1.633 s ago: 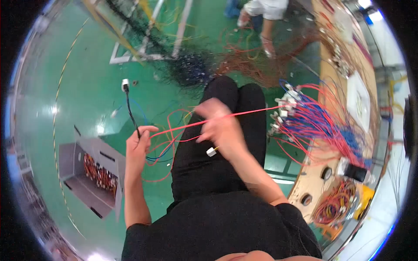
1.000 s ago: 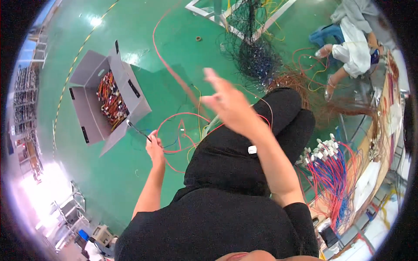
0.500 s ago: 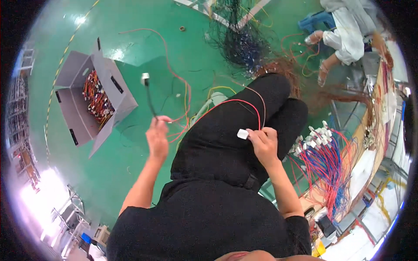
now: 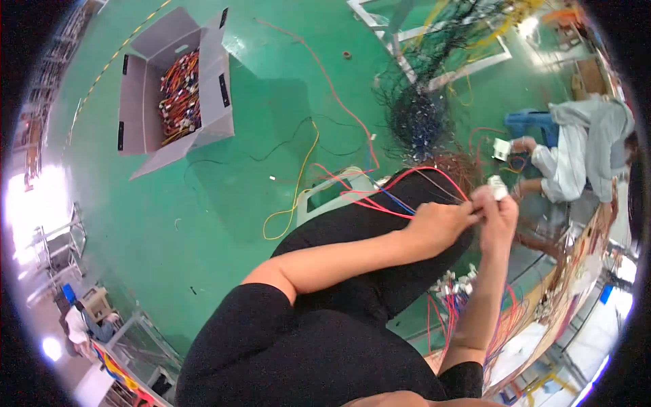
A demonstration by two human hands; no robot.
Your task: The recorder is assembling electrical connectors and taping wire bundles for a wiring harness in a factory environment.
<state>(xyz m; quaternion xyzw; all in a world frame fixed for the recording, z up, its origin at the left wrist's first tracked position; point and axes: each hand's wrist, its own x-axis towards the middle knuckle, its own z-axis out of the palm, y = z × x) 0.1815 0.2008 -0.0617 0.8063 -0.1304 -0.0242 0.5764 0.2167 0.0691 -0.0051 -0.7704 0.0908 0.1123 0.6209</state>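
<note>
My left hand (image 4: 439, 227) reaches across my black-clad lap with its fingers closed. Red and blue wires (image 4: 386, 207) run into it from the left. Right beside it, my right hand (image 4: 498, 224) is closed on a white plug connector (image 4: 498, 187), which sticks up past the fingertips. A red wire (image 4: 444, 175) arcs over my knee down to where the hands meet. The fingers of both hands nearly touch and are partly blurred, so the exact grip on the wire ends is hidden.
A grey open box (image 4: 217, 68) full of wire harnesses stands far left. Loose yellow wire (image 4: 298, 183) lies on the green floor. A tangled dark wire bundle (image 4: 420, 115) hangs from a white frame. Another person (image 4: 576, 156) sits far right. White-ended wires (image 4: 458, 285) lie beside my right forearm.
My left hand has moved right, from above the floor to beside my right hand. My right hand has moved right with the white connector. The view has shifted, and the box appears farther up.
</note>
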